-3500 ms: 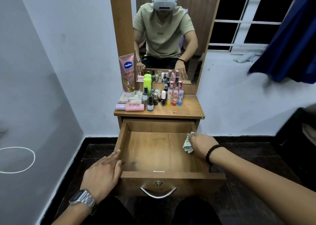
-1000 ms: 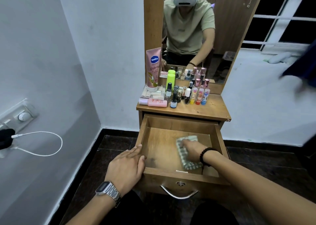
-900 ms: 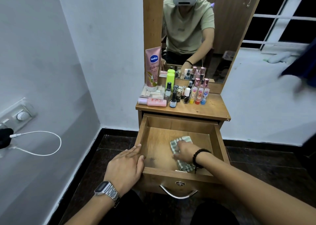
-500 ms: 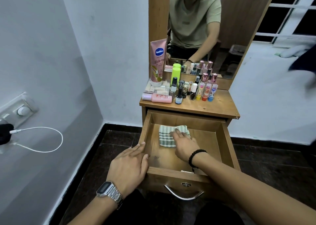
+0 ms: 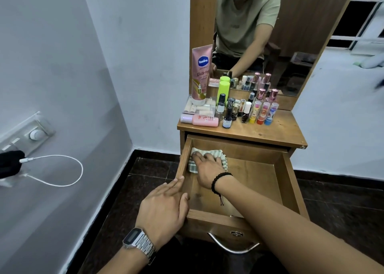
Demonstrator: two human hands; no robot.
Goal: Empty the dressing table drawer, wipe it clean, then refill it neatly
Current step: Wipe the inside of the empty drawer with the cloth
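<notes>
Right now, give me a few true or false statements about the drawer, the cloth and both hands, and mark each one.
1. The right hand presses the checked cloth into the drawer's back left corner. True.
2. The left hand grips the drawer handle. False: it rests on the drawer's front left corner, and the handle is untouched.
3. The drawer holds bottles. False: only the cloth shows inside; the bottles stand on the tabletop.
4. The pink Vaseline tube stands upright. True.
</notes>
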